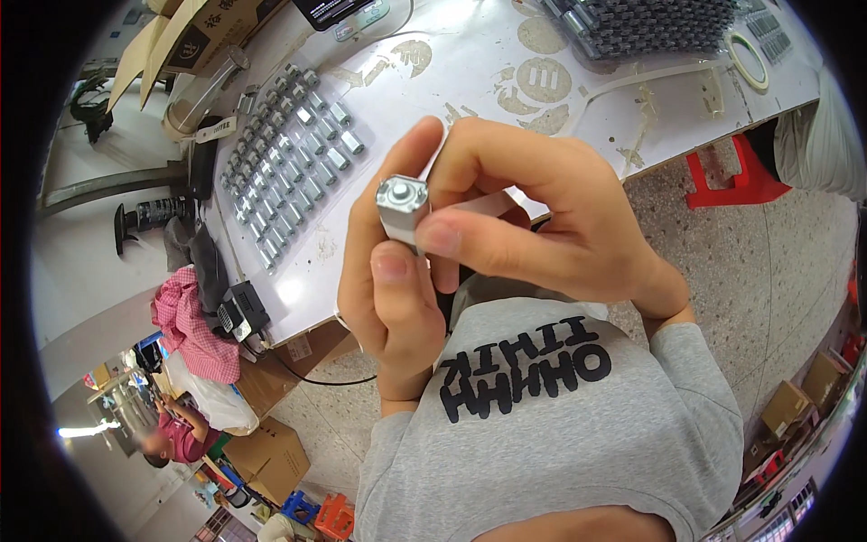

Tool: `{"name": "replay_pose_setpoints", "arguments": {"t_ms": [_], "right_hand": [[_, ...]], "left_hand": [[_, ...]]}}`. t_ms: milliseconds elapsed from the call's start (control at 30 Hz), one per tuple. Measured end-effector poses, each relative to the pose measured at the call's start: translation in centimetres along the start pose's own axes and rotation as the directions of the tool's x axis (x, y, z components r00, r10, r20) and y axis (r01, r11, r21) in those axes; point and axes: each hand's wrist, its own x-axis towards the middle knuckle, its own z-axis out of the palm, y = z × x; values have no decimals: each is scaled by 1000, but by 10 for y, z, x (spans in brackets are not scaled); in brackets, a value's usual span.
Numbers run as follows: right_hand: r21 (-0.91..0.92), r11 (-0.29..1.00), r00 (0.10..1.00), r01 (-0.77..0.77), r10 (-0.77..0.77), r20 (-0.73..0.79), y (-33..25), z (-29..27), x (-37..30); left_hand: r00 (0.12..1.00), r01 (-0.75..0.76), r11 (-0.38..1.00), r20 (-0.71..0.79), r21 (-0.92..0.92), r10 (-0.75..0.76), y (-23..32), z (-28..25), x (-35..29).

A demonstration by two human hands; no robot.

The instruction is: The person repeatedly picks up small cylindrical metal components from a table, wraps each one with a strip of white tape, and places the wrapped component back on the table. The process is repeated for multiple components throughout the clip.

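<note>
A small silver electric motor [401, 204] is held up over the table's front edge, its round boss end tilted toward me. My left hand [390, 294] is closed around it, thumb on the near side and fingers behind. A pale strip [488, 204], seemingly tape, stretches from the motor's side into my right hand [560, 217]. That hand is closed, its thumb pressing against the motor's right side; the curled fingers partly hide the strip. Left of my hands, rows of similar motors [312, 190] stand on the white table [452, 86].
Many more metal parts [646, 32] are packed at the far right, near a tape roll [748, 63]. An open cardboard box [203, 36] stands far left. A black adapter [242, 311] sits at the left edge, beside checked cloth [194, 327]. A red stool [736, 176] stands right.
</note>
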Motion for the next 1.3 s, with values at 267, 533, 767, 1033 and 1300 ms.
{"name": "replay_pose_setpoints", "arguments": {"t_ms": [267,533,767,1033,1300], "right_hand": [[-67,997,999,-42,43,26,2,-7,-3],[-76,996,999,-46,47,21,-4,-4,-2],[-246,968,998,45,-53,-25,-1,-4,-1],[-435,891,988,131,-152,-14,6,-9,0],[-530,806,963,265,-244,112,5,-12,5]], "left_hand": [[999,-9,993,51,118,3,13,-4,1],[984,121,991,123,56,-127,18,-14,0],[993,-34,978,116,208,10,11,-7,0],[953,-304,624,230,720,200,14,-19,11],[990,-61,915,140,399,5,14,-23,14]]}}
